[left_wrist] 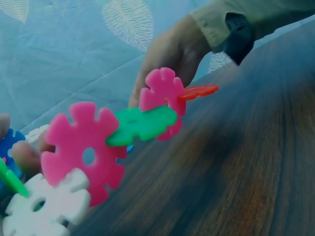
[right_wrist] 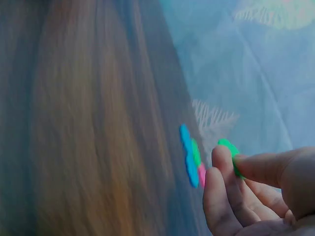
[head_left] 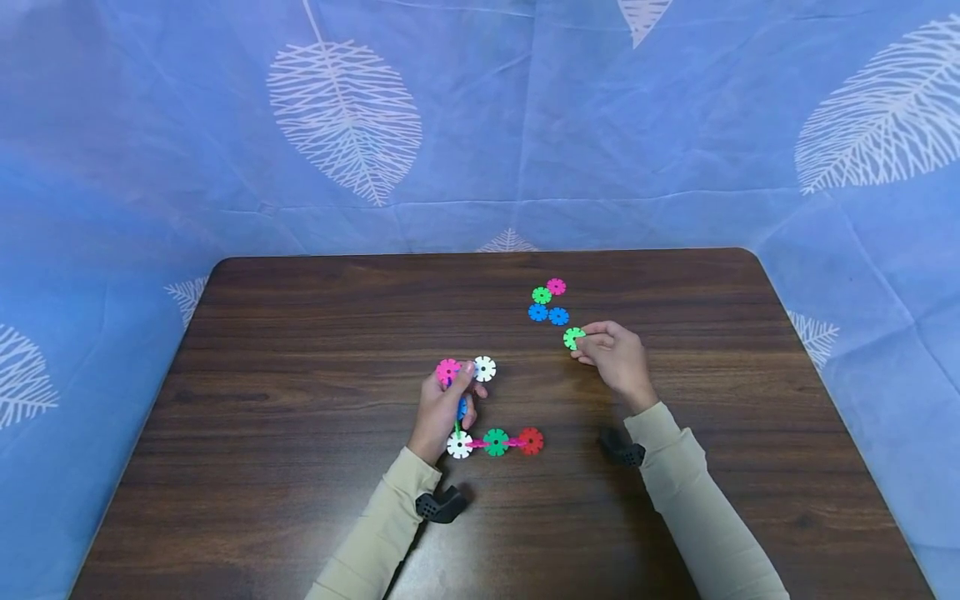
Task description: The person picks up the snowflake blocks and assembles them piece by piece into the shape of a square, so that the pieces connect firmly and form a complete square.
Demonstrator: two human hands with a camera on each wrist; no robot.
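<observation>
My left hand point(head_left: 438, 412) grips a chain of interlocking notched plastic discs. In the head view a pink disc point(head_left: 447, 372) and a white disc point(head_left: 485, 368) sit at its upper end. Below the fingers the chain runs through another white disc point(head_left: 460, 445) and a dark green disc point(head_left: 496, 442) to a red disc point(head_left: 531, 441). Thin pink discs join these edge-on. Part of a blue disc point(head_left: 462, 407) is hidden by the fingers. My right hand point(head_left: 618, 362) pinches a single light green disc point(head_left: 573, 338) between thumb and fingers, apart from the chain.
Beyond the right hand, loose discs lie grouped on the dark wooden table point(head_left: 300, 333): a pink one point(head_left: 556, 287), a green one point(head_left: 542, 295) and two blue ones point(head_left: 537, 312). A blue leaf-patterned cloth point(head_left: 465, 125) hangs behind the table's far edge.
</observation>
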